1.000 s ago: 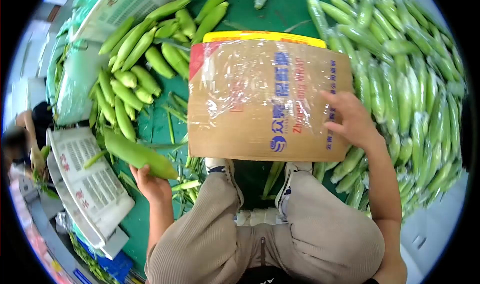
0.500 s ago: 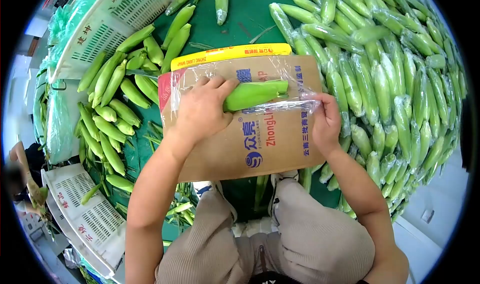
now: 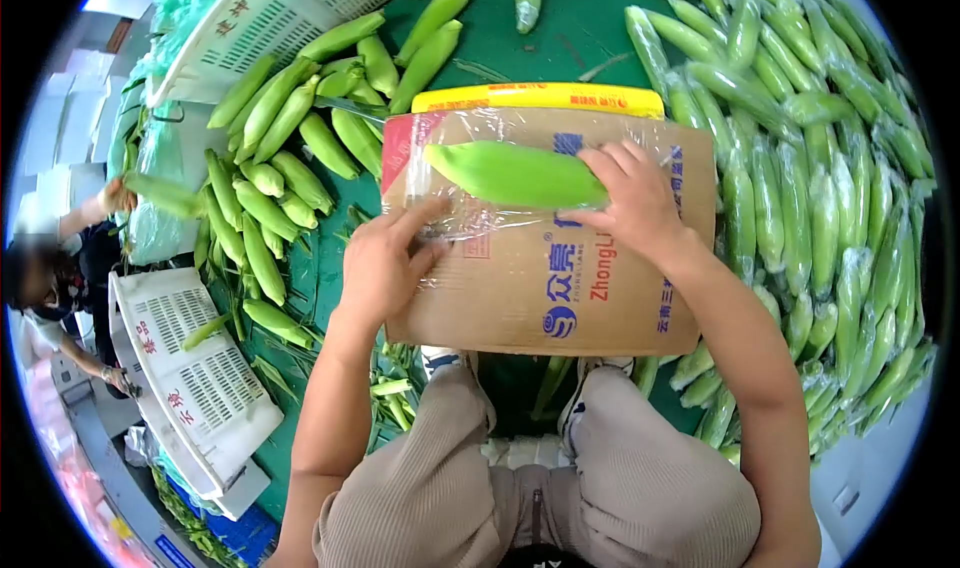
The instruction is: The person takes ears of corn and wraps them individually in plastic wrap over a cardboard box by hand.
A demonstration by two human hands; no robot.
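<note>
A green ear of corn in its husk [image 3: 515, 175] lies across a printed cardboard box [image 3: 480, 313], over a sheet of clear plastic wrap [image 3: 455, 223]. My right hand [image 3: 640, 196] grips the corn's right end, its thumb below and fingers above. At the corn's lower left, my left hand [image 3: 388, 263] pinches the edge of the wrap between thumb and fingers; these are slightly blurred. A yellow wrap box [image 3: 540, 98] sits along the far edge of the cardboard box.
Unwrapped corn [image 3: 265, 208] is heaped at left, beside white plastic crates [image 3: 205, 398]. Wrapped corn [image 3: 770, 208] forms a large pile at right. At far left, a co-worker's hand [image 3: 118, 196] holds another ear. Green flooring [image 3: 500, 53] shows behind the box.
My left hand has let go of the corn and moved down-left to the wrap. My right hand has moved from the wrap onto the corn's right end. The view has shifted left.
</note>
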